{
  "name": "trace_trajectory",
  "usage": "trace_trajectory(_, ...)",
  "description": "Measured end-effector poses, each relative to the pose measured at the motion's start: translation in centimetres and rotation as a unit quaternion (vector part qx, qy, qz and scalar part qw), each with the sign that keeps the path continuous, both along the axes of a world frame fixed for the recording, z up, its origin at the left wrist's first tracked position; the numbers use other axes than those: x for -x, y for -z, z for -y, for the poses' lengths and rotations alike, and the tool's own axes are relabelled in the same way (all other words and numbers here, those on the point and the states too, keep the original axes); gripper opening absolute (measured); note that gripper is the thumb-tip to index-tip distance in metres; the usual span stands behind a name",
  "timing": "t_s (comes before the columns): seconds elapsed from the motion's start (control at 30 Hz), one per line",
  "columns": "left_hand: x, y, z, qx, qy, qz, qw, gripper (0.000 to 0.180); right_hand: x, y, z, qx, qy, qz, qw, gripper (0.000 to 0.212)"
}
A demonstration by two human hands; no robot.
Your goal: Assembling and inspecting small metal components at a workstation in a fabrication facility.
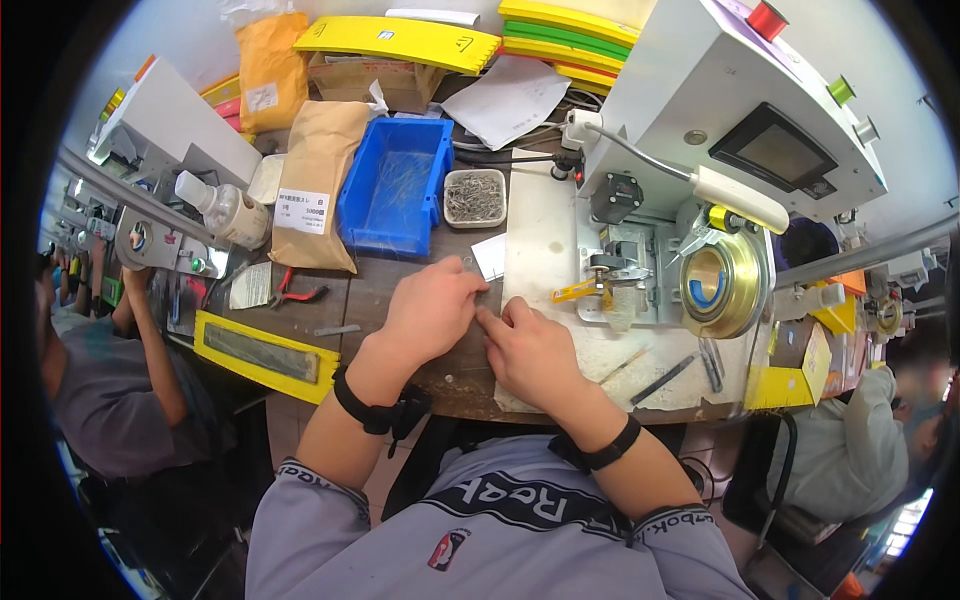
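Above the front part of the wooden table, my left hand (428, 305) and my right hand (532, 352) meet, their fingertips almost touching. Both are closed in a pinch. Whatever lies between the fingers is too small or too covered to make out. Just beyond the fingertips is a small white paper slip (490, 256). A square white tray (475, 198) full of small metal pieces stands behind it. To its left sits a blue plastic bin (395, 185) with thin, pale strands inside.
On the right stands a machine (660, 100) with a screen, a brass-coloured ring (712, 285) and a yellow lever (577, 291). Tweezers (663, 380) lie near the front edge. Red-handled pliers (297, 290), a yellow frame (265, 357) and a brown paper bag (325, 150) are left. People sit on both sides.
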State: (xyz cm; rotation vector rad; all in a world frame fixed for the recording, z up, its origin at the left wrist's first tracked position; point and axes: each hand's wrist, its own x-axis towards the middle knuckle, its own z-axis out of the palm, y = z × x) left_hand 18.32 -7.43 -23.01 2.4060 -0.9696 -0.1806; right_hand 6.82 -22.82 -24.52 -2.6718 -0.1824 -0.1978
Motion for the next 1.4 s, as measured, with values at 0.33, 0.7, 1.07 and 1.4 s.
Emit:
trace_trajectory(0.33, -0.1, -1.1, -0.8, -0.013, 0.043, -0.001, 0.999, 0.011, 0.1, 0.8, 0.3, -0.003, 0.001, 0.015, 1.000, 0.042)
trace_trajectory(0.7, 0.0, 0.9, -1.7, 0.005, 0.072, 0.044, 0.996, 0.004, -0.2, 4.7, -1.2, -0.111, 0.001, 0.041, 0.993, 0.020)
trace_trajectory(1.07, 6.5, -8.6, 0.0, 0.202, -0.005, -0.069, 0.977, 0.014, 4.8, -5.7, 1.2, -0.317, 0.138, 0.224, 0.911, 0.024)
trace_trajectory(1.4, 11.3, -10.5, 5.0, 0.333, 0.024, -0.268, 0.904, 0.021, 8.3, -8.3, 3.9, -0.420, 0.105, 0.274, 0.859, 0.020)
